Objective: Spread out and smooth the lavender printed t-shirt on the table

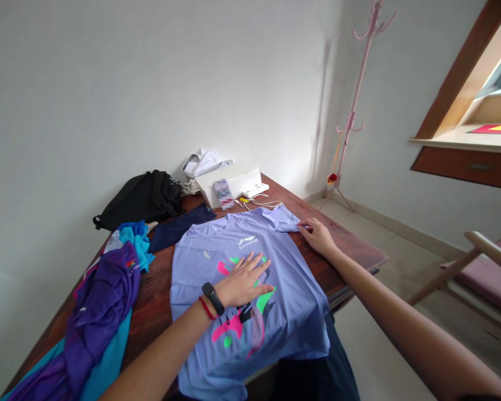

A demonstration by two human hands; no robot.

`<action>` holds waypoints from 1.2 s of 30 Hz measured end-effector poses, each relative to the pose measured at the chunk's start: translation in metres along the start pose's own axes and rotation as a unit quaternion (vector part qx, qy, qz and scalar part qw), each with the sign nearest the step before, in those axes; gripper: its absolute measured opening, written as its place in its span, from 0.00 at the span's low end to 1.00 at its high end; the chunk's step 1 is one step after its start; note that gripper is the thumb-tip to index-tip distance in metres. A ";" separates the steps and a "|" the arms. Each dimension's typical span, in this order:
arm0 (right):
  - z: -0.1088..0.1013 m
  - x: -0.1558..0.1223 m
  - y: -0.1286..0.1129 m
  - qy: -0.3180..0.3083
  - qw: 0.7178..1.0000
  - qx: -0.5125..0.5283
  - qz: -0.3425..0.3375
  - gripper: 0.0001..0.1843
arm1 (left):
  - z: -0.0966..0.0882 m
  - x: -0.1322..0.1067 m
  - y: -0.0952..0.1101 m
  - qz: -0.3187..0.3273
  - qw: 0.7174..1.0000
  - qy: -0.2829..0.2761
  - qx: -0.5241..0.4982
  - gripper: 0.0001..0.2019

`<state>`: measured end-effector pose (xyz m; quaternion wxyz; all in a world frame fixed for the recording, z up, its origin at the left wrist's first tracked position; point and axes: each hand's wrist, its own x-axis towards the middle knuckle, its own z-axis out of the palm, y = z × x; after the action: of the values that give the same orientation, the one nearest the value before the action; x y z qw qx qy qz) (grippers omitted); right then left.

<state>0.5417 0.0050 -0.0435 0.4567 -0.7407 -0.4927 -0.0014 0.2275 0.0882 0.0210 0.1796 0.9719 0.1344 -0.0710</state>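
One shirt (290, 295) overhangs the table edge (359, 270) — left grip (242, 282) spread, right grip (316, 236) pinching sleeve (284, 219).

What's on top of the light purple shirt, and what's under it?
The left hand lies on the shirt, partly covering its colorful print. The brown table runs underneath. Anything else under the cloth is covered, so I can't see it.

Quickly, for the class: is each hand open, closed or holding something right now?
Left hand: open, palm down on the multicoloured print of the lavender short-sleeved fabric T-shirt.
Right hand: closed, pinching that T-shirt's sleeve at its hem.
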 end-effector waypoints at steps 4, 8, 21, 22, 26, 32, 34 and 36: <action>0.000 0.002 -0.003 -0.003 1.000 0.005 0.014 0.14 | 0.019 0.006 0.001 0.004 0.998 0.052 0.043 0.37; -0.007 -0.003 -0.023 -0.003 0.999 -0.028 0.041 0.14 | 0.031 0.003 0.001 0.007 0.992 0.102 0.068 0.34; -0.070 -0.142 -0.092 -0.214 0.961 -0.142 0.104 0.13 | 0.031 0.002 0.001 0.007 0.993 0.102 0.068 0.34; -0.072 -0.146 -0.092 -0.213 0.961 -0.137 0.110 0.13 | 0.029 0.003 0.001 0.005 0.993 0.100 0.065 0.34; -0.072 -0.158 -0.090 -0.200 0.964 -0.132 0.115 0.13 | 0.008 0.021 0.006 -0.008 0.991 0.126 0.034 0.28; -0.066 -0.172 -0.079 -0.204 0.966 -0.103 0.121 0.15 | -0.048 0.107 0.031 -0.011 0.988 0.153 0.025 0.19; -0.064 -0.174 -0.076 -0.212 0.966 -0.089 0.121 0.16 | -0.055 0.143 0.039 -0.023 0.987 0.154 0.029 0.20; -0.064 -0.175 -0.072 -0.222 0.964 -0.076 0.127 0.17 | -0.053 0.176 0.045 -0.046 0.987 0.153 0.034 0.23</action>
<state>0.4270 -0.1589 -0.0369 0.2749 -0.8114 -0.4823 0.1830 0.4128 0.1086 0.0524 0.1202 0.9697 0.2025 0.0656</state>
